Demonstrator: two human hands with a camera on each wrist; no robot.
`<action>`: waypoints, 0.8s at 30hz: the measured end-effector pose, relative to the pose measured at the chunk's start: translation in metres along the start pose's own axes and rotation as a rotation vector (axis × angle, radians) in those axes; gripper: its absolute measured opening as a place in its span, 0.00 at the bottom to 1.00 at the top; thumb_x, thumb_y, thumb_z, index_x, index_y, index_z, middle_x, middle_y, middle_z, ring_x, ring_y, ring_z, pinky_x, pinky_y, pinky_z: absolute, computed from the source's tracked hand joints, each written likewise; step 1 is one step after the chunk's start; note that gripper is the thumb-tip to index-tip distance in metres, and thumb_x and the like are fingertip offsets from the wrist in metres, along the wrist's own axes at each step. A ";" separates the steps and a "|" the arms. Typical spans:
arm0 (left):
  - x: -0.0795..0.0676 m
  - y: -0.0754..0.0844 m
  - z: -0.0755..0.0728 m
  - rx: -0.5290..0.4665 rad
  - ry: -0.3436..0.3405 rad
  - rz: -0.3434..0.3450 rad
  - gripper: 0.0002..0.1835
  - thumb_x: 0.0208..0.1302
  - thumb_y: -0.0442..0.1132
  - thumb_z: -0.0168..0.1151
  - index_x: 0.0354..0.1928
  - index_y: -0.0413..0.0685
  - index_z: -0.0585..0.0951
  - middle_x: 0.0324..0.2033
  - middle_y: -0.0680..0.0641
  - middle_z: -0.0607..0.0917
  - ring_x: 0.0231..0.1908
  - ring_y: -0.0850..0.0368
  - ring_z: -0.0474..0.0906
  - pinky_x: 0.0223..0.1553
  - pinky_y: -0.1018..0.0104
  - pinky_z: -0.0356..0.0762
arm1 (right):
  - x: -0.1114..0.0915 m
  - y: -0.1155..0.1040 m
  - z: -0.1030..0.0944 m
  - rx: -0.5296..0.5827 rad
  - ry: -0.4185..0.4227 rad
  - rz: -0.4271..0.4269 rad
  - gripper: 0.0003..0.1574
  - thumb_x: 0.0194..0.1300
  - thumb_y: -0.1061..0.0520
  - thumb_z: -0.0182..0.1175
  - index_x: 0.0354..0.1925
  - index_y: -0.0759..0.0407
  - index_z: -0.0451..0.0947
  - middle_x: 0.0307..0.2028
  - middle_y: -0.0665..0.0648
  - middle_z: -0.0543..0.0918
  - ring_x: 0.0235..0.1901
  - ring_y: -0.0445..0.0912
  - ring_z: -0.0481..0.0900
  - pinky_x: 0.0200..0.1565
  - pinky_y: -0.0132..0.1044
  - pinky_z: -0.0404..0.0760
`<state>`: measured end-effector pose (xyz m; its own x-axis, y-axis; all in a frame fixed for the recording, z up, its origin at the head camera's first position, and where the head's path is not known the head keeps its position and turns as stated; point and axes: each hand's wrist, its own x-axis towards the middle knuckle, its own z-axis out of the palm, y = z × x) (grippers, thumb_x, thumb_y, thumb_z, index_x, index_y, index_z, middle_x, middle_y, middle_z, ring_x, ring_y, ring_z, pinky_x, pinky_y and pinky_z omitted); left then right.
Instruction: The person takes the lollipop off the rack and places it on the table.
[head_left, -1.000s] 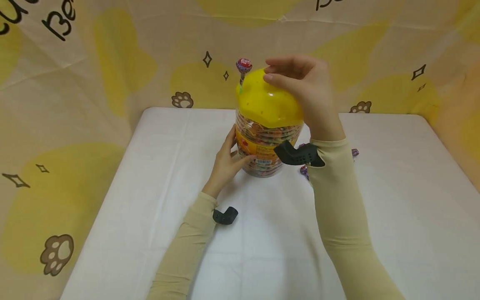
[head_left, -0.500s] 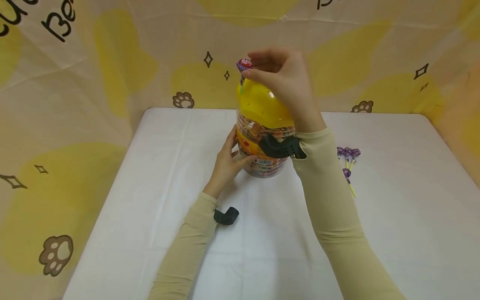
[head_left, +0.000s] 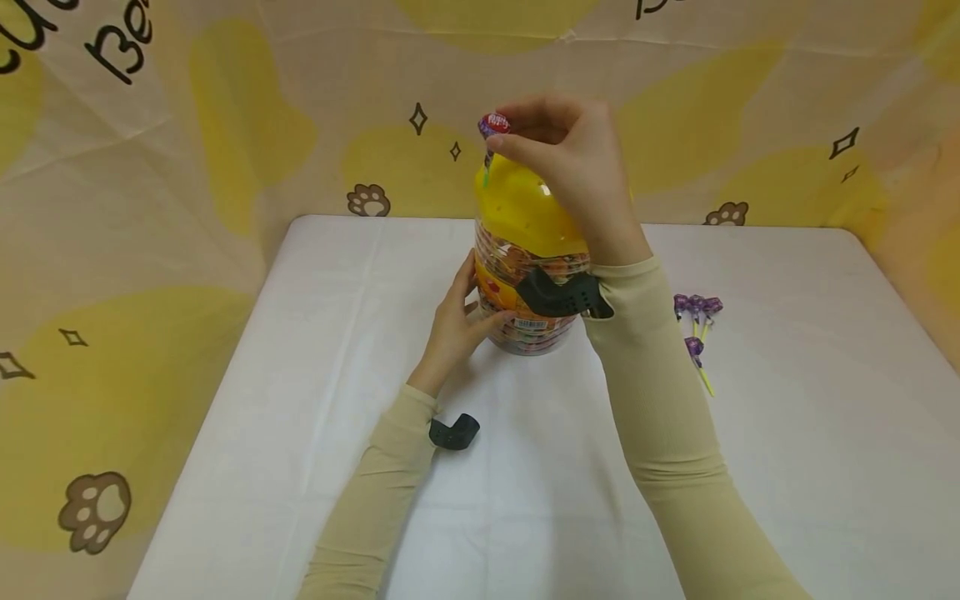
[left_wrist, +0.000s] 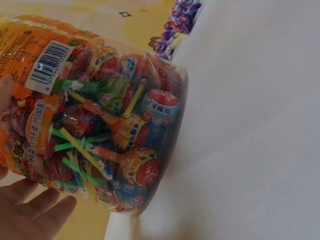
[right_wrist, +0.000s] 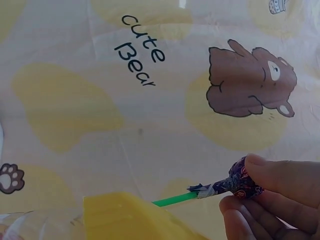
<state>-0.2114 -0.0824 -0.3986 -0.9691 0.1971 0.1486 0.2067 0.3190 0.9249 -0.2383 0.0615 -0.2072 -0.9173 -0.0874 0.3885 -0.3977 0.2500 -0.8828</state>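
A clear ribbed candy jar point(head_left: 528, 339) with a yellow lid point(head_left: 517, 208) stands upright on the table, filled with wrapped lollipops point(left_wrist: 125, 125). My left hand point(head_left: 452, 329) holds its lower left side, thumb across the front and fingers round behind. A purple-and-red wrapped lollipop point(head_left: 493, 125) rises from the lid's left part on a green stick. In the right wrist view, my right hand point(right_wrist: 280, 197) pinches that lollipop's head between thumb and fingers. The stick's lower end is hidden behind the lid there. My right wrist and its black camera mount cover part of the jar's right side.
Several purple lollipops point(head_left: 696, 321) with yellow sticks lie on the white table point(head_left: 787, 417) right of the jar, partly behind my right sleeve. A yellow printed cloth point(head_left: 300, 100) hangs behind and at the sides.
My right hand has moved left across the lid to the lollipop and now pinches it. The lollipop leans slightly more to the right. The left hand stays on the jar.
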 end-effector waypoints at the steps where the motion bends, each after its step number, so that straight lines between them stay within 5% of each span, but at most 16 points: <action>1: 0.000 0.000 0.000 -0.001 0.001 0.000 0.51 0.56 0.39 0.69 0.74 0.50 0.47 0.71 0.47 0.56 0.66 0.48 0.59 0.62 0.54 0.66 | 0.000 0.000 0.000 0.009 0.004 0.001 0.17 0.57 0.60 0.68 0.45 0.66 0.82 0.43 0.58 0.84 0.41 0.45 0.82 0.48 0.33 0.79; 24: -0.001 -0.002 0.000 0.002 0.004 0.036 0.51 0.57 0.40 0.69 0.74 0.49 0.47 0.71 0.47 0.56 0.66 0.49 0.59 0.62 0.53 0.66 | -0.016 0.011 -0.038 0.442 0.109 -0.078 0.10 0.55 0.69 0.64 0.39 0.66 0.84 0.38 0.61 0.84 0.41 0.53 0.79 0.50 0.38 0.78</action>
<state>-0.2113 -0.0834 -0.4007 -0.9616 0.2048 0.1829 0.2415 0.3135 0.9184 -0.2272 0.1027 -0.2129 -0.8864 0.0183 0.4626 -0.4573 -0.1904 -0.8687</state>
